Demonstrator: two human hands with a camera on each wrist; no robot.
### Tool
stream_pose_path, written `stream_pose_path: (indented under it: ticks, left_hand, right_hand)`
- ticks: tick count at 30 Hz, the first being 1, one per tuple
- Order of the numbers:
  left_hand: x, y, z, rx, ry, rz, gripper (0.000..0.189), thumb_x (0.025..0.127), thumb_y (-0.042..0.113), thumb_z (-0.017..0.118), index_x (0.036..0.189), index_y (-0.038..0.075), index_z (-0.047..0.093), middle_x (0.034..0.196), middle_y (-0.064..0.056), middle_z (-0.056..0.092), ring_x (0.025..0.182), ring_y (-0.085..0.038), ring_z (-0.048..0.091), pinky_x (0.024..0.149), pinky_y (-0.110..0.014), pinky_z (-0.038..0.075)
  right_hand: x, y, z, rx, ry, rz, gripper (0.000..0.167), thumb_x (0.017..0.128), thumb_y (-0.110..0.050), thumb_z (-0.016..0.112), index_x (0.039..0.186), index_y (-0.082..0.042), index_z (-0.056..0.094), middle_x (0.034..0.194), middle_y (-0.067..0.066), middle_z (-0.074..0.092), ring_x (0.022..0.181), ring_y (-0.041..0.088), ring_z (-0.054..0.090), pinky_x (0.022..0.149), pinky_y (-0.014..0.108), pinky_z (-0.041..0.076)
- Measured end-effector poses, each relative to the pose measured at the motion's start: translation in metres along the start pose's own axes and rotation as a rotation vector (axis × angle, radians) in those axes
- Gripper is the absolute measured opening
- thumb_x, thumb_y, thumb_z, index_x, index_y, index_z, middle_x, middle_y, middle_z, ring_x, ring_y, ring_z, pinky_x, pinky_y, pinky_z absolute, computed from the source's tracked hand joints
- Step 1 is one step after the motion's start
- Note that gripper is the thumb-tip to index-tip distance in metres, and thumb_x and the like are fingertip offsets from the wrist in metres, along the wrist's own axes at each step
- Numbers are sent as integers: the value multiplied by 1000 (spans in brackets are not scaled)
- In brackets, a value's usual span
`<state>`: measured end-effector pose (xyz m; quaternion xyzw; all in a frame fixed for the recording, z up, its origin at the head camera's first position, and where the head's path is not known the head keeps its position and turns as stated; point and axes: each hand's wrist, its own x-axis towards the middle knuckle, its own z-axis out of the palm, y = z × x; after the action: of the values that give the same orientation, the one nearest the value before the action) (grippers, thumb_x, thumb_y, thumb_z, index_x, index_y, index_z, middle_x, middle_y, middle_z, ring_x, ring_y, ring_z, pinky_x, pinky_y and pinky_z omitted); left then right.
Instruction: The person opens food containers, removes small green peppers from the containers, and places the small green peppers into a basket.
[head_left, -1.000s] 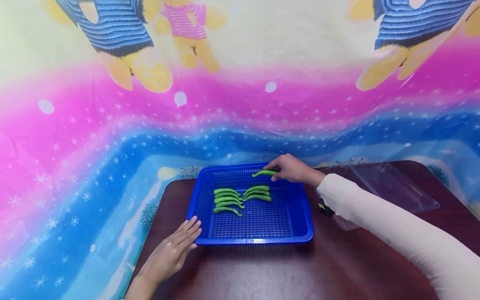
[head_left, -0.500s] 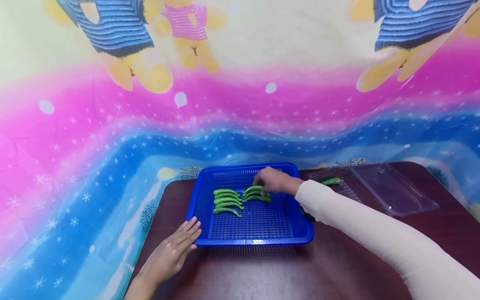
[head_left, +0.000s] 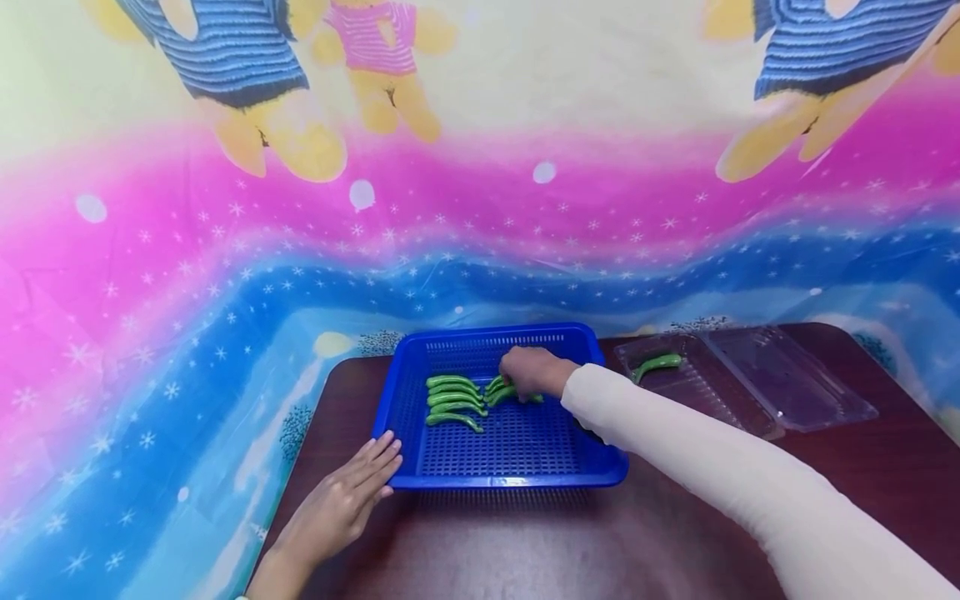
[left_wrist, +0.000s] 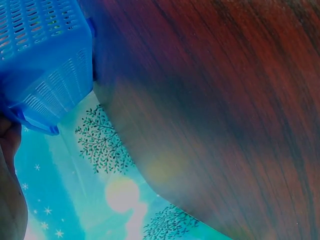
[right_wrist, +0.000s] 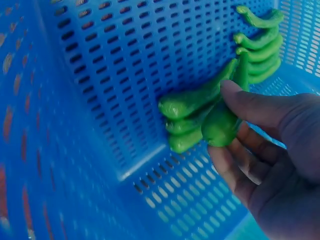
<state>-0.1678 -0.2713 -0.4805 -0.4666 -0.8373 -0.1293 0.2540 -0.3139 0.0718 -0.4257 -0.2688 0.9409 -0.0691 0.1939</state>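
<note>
In the head view a blue perforated basket (head_left: 506, 482) stands on the table. My right hand (head_left: 534, 372) reaches down into it from the right. Between thumb and fingertips it pinches a slim, curved green vegetable (right_wrist: 219, 127), thick at the near end, seen best in the right wrist view. Beside that one lie several like it, a near row (right_wrist: 180, 106) and a farther row (right_wrist: 257, 55), on the basket floor. My left hand (head_left: 341, 500) rests straight fingers on the basket's front left corner; the left wrist view shows only part of it at the left edge.
To the right lies a clear plastic box (head_left: 697, 392) with its lid (head_left: 791, 375) folded open, and one more green vegetable (head_left: 660, 362) in it. The dark brown table (head_left: 525, 550) ends at a patterned cloth (head_left: 480, 208) behind.
My right hand has carried the green vegetable from above the basket's back rim down to the right row. The arm's shift has uncovered the vegetable in the clear box. My left hand stays put.
</note>
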Motion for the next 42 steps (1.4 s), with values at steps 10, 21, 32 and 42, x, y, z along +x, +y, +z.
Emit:
stream_pose_path:
  ticks: [10,21,32,42]
  left_hand:
    - [1,-1,-1,-12,-6,-10,46,112,28,40,133,-4,66,143,-20,62,134,-34,60,129,-29,27]
    - [0,-2,-1,-14,-14,-12,44,112,27,41,137,-1,64,142,-20,62,134,-34,60,129,-29,27]
    - [1,0,1,-15,-9,-8,46,112,28,40,133,-3,66,138,-23,64,134,-34,60,128,-28,27]
    - [1,-1,1,-15,6,2,47,113,28,39,131,-5,67,138,-23,64,135,-33,59,129,-28,27]
  right_hand:
    - [15,-5,24,-108,-25,76,20,82,-1,83,85,-13,69,87,3,68,70,15,48,62,31,44]
    - [21,-6,32,-190,-10,112,24,74,-5,91,87,-15,73,104,6,75,90,21,71,76,35,64]
    - [-13,16,-22,-103,131,82,23,92,2,67,74,-12,60,74,2,61,62,14,52,56,31,55]
    - [-93,130,-69,-185,257,156,28,93,9,55,73,-10,58,63,-1,46,59,15,45,53,30,47]
